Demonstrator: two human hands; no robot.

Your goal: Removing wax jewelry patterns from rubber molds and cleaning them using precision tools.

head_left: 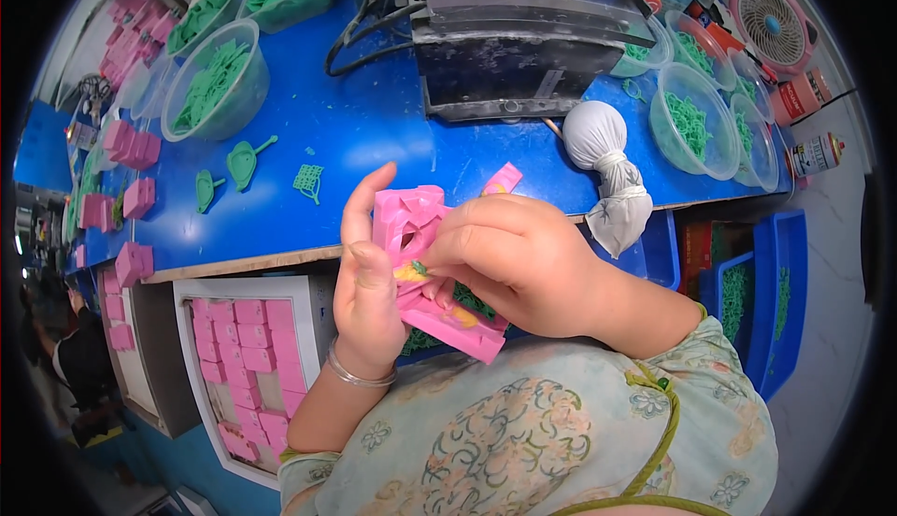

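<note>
My left hand is wrapped round a pink rubbery mould, its fingers behind and thumb in front. The mould is spread apart, with a lower flap hanging toward my lap. Yellow patches show inside it. My right hand reaches across with its fingertips pinched at a tiny green piece in the mould. My fingers partly hide that piece. Another pink mould part sticks up just behind my right hand. On the table beyond lie a green lattice-shaped piece and green spoon-like pieces.
Clear tubs of green pieces stand at left; more tubs stand at right. A black machine occupies the back. A tied cloth pouch rests at the table edge. Pink blocks fill a white-framed tray. Blue bins are lower right.
</note>
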